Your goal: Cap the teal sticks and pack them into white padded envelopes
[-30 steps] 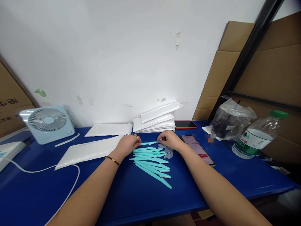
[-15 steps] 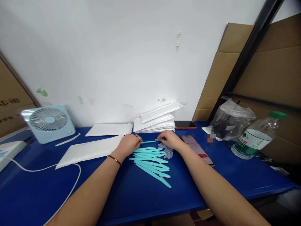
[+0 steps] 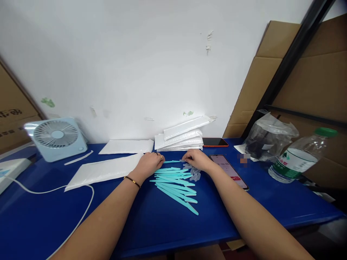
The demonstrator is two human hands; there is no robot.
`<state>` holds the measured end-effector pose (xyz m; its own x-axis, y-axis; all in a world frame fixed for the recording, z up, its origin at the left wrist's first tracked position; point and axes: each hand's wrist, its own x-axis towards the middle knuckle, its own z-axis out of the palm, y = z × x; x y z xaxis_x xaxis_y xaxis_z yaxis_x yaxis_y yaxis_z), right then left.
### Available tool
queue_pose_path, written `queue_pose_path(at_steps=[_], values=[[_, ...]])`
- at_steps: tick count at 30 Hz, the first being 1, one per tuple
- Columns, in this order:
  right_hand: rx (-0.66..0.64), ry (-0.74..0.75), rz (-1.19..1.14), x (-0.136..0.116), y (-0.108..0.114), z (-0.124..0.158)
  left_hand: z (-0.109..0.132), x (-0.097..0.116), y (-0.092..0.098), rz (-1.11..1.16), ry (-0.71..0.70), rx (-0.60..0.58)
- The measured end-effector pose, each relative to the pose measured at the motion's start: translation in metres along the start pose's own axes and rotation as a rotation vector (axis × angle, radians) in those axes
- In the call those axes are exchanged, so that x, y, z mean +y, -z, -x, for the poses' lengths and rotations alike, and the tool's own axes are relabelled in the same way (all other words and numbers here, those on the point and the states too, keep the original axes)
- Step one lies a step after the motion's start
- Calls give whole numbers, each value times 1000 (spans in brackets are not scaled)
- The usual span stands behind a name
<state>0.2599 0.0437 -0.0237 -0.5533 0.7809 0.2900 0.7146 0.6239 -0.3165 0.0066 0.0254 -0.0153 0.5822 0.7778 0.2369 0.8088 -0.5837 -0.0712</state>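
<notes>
My left hand (image 3: 149, 164) is closed on the handle of a turquoise eyebrow razor (image 3: 172, 161), whose blade end points right. Facing it, my right hand (image 3: 197, 159) pinches a small clear blade cap (image 3: 181, 160) at the tip of that razor; whether the cap sits over the blade is too small to tell. Several more turquoise eyebrow razors (image 3: 177, 196) lie fanned out on the blue table just below my hands, blade ends to the right. Loose clear caps (image 3: 195, 176) are scattered under and beside my right hand.
White padded envelopes (image 3: 180, 143) are stacked by the wall, with another envelope (image 3: 101, 170) beside my left hand. A phone running a timer (image 3: 227, 169) lies right of my right hand. A fan (image 3: 58, 139) and cable stand left, a water bottle (image 3: 295, 159) right.
My right hand has brought the clear cap up to the razor's blade end, closing the gap. The view has shifted slightly.
</notes>
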Motion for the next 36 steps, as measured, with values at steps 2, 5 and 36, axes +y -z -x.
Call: queue_pose_path(at_steps=[2,5,36], values=[[5,16,-9,-5,-3,-2,0,2,0,3,-2,0],[-2,19,-8,-14,-8,-8,-1,5,0,26,1,0],[-131,-146,-351,-18,26,15,4,8,7,464,195,-70]])
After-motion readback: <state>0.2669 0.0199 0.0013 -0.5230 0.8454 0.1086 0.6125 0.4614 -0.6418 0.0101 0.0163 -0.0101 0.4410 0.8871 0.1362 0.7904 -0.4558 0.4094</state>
